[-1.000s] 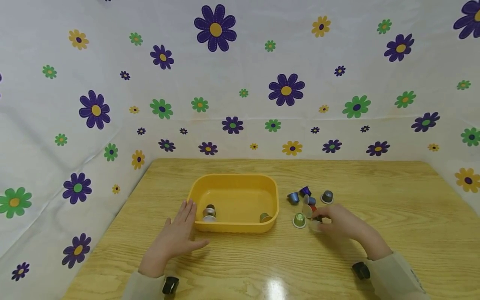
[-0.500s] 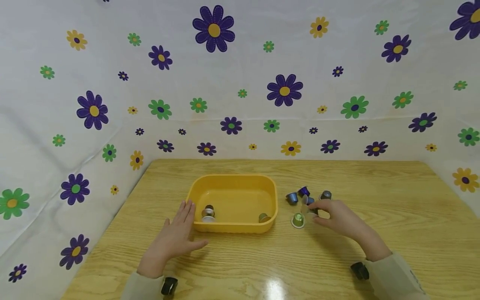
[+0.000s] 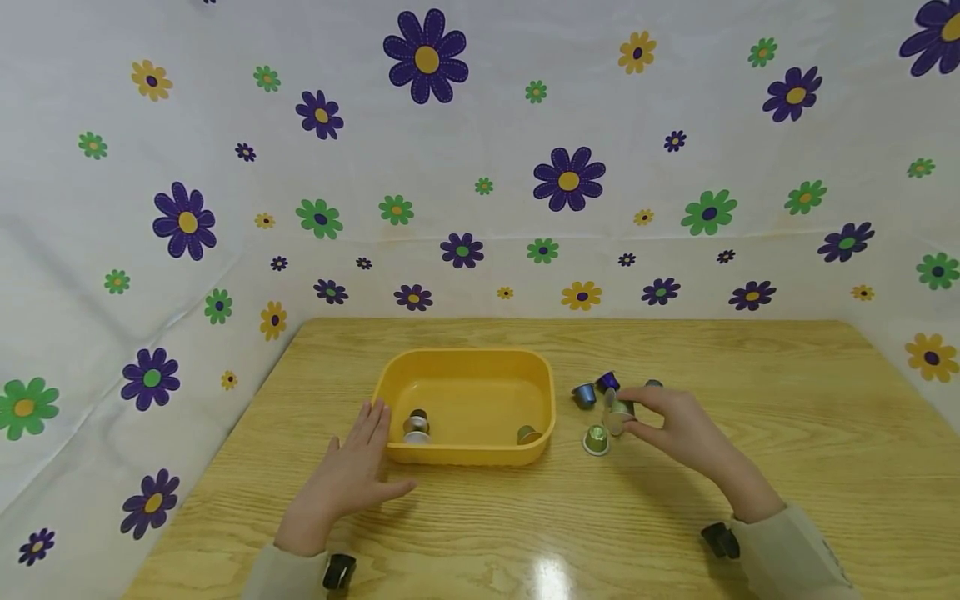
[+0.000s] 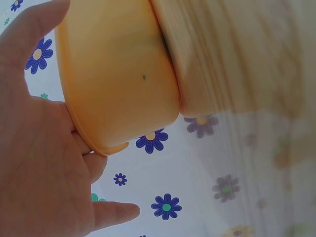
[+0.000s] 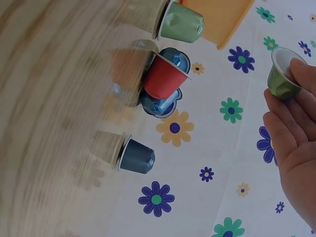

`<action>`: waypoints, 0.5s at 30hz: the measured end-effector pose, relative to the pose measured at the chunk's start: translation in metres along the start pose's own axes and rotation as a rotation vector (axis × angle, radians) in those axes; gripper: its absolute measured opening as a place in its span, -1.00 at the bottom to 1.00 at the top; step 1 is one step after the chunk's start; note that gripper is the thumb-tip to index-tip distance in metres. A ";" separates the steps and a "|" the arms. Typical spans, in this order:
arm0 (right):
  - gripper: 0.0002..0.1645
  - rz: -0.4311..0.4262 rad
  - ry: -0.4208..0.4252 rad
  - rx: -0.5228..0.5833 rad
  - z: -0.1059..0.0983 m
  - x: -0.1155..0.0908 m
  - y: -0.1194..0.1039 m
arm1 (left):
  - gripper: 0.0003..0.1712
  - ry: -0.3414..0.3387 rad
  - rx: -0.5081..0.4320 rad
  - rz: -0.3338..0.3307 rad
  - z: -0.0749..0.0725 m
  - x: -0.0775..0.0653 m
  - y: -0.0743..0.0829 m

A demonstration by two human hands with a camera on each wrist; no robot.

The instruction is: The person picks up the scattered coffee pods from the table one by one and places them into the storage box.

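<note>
My right hand [image 3: 686,433] pinches a green coffee capsule [image 5: 281,85] between thumb and fingers, raised off the table in the right wrist view. Below that hand stands a red capsule [image 5: 165,79] among several blue ones, and a light green capsule [image 3: 597,438] sits just to their left in the head view. A dark blue-grey capsule [image 5: 138,157] stands apart. My left hand [image 3: 347,477] rests with straight fingers against the left side of a yellow tray [image 3: 465,455]. In the tray lie a few capsules [image 3: 417,435] at left and a greenish one [image 3: 528,435] at right.
The wooden table [image 3: 480,525] ends at a white flowered cloth [image 3: 495,150] behind it and at the sides. A blue capsule [image 3: 584,396] and a dark blue capsule [image 3: 607,382] lie between the tray and my right hand.
My right hand has lifted the green capsule from among the others and moved slightly up and away from me. The left hand and the tray stay where they were.
</note>
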State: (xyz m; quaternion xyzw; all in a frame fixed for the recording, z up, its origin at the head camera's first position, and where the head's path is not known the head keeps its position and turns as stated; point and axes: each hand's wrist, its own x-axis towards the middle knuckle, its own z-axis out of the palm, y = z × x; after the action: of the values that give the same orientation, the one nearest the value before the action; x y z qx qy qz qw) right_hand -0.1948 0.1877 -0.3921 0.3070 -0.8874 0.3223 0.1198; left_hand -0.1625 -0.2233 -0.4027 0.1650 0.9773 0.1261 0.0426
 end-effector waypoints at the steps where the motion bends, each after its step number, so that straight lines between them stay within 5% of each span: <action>1: -0.57 -0.004 0.011 0.006 0.000 0.000 0.000 | 0.19 0.001 0.001 0.001 0.000 0.000 0.000; 15: -0.58 0.035 0.044 0.079 0.003 0.004 -0.005 | 0.18 0.001 -0.004 -0.006 -0.001 -0.001 0.000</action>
State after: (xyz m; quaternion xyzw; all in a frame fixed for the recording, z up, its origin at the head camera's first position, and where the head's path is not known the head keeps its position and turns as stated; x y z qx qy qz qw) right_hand -0.1954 0.1806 -0.3905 0.2889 -0.8763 0.3660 0.1212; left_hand -0.1618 -0.2242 -0.4015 0.1621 0.9775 0.1282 0.0426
